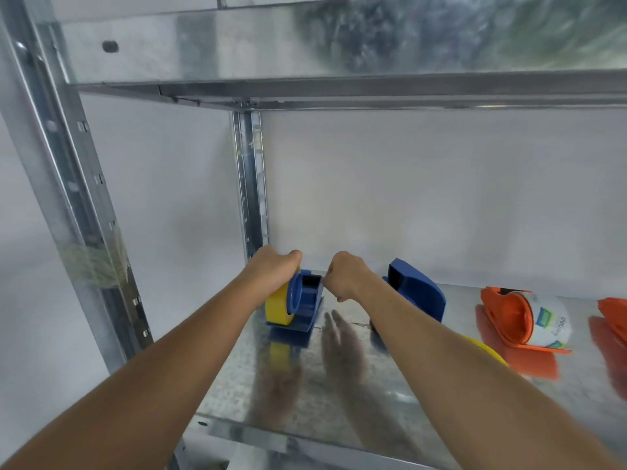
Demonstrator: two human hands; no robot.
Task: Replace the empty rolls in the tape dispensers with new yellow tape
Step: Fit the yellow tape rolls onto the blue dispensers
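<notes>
Both hands work at the blue dispenser (307, 301) standing at the left end of the metal shelf (339, 395), close to the rear upright (251, 184). Left hand (273, 266) curls over the top of the yellow roll (276, 308) mounted on the dispenser's left side, gripping it. Right hand (344, 274) is closed in a fist just right of the dispenser's top, fingertips at its front edge; whether it pinches tape cannot be told. Second blue dispenser (419, 293) stands just beyond the right wrist, apart from the first. Another yellow roll (488, 351) shows partly from under the right forearm. Farther right lies an orange dispenser (509, 317) carrying a white roll (551, 320) with green-and-blue printing, text too blurred to read. A second orange item (614, 320) is cut off by the right frame edge. Upper shelf (339, 56) overhangs closely, limiting headroom. Open shelf surface lies in front of the dispensers toward the front edge. White wall (424, 198) closes the back.
</notes>
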